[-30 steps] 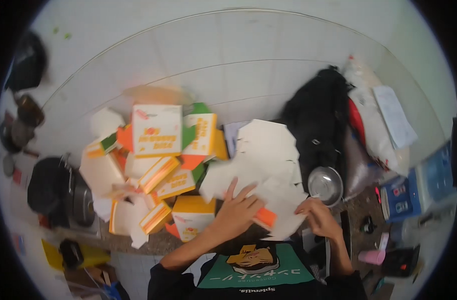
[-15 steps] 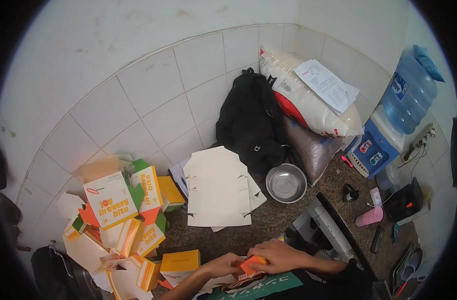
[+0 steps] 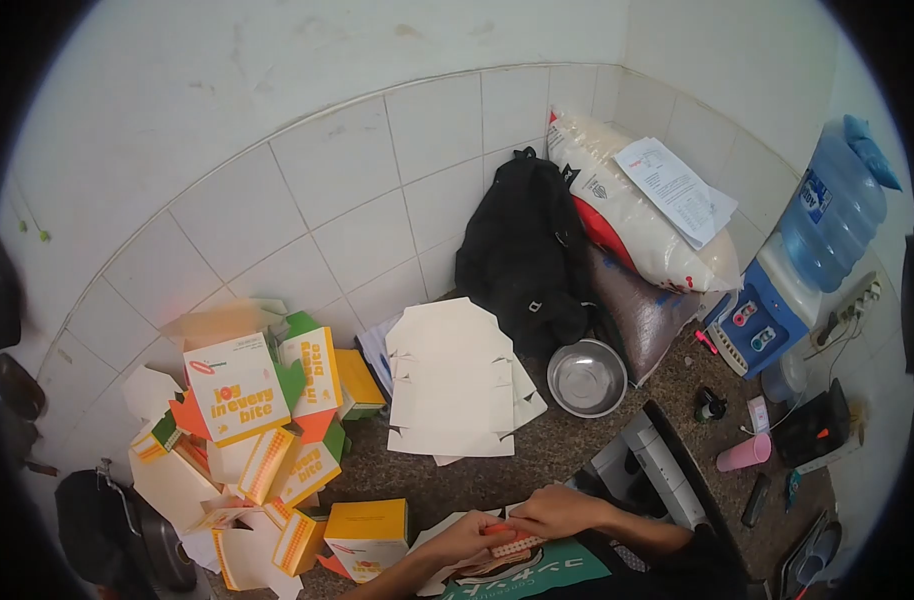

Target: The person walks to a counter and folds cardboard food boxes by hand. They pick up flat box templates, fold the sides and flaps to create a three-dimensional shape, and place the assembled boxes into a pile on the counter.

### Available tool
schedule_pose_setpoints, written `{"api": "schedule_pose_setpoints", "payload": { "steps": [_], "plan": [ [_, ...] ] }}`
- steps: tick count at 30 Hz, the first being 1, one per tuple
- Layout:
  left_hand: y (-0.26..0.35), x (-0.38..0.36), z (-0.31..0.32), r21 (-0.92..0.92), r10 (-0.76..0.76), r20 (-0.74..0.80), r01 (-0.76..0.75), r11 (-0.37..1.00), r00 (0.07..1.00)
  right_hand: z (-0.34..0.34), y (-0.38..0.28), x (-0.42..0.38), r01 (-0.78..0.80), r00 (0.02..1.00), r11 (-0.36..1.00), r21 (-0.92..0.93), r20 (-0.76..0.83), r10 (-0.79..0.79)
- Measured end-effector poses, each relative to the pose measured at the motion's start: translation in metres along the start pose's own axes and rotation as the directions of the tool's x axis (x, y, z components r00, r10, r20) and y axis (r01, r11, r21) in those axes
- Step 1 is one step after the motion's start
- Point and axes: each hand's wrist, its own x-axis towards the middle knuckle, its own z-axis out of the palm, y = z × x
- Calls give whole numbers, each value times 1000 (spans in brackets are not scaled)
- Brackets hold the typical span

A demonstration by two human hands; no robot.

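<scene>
Close to my body, my left hand (image 3: 469, 538) and my right hand (image 3: 552, 512) are both closed on a small orange-and-white patterned cardboard box (image 3: 517, 546). The fingers cover much of it, so how far it is folded cannot be made out. Left of my left forearm stands a yellow-topped food box (image 3: 367, 530). Beyond my hands lies a stack of flat white box blanks (image 3: 452, 385) with slits along the sides. A heap of printed food boxes, one a white-and-yellow box (image 3: 235, 390), spreads over the left side, some with flaps loose.
A steel bowl (image 3: 587, 378) sits near a black backpack (image 3: 525, 245) and a large white sack (image 3: 642, 215) with papers on it. At right are a water dispenser (image 3: 762, 315), a pink cup (image 3: 744, 452) and a black-edged appliance (image 3: 652, 470).
The camera view has shifted, so the surroundings appear lower and farther right. Between my hands the small box has turned, showing more of its patterned side and less of its orange top.
</scene>
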Motion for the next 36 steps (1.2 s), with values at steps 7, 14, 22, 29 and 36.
{"api": "schedule_pose_setpoints", "payload": {
  "steps": [7,14,22,29,36],
  "plan": [
    [79,-93,2,674,390,-116,-216,707,914,-35,-1,-2,-150,969,984,-93,-210,128],
    [93,-48,37,979,393,-133,59,194,910,-37,-36,23,67,984,911,-408,178,7],
    [106,-47,51,924,856,-376,82,373,355,-40,-2,-18,7,852,986,164,-517,79],
    [95,7,48,568,747,-573,-495,658,336,16,-9,49,429,281,805,410,-908,312],
    [111,-2,14,909,922,-386,-171,379,-7,-5,-16,59,454,468,787,419,-863,190]
  ]
}}
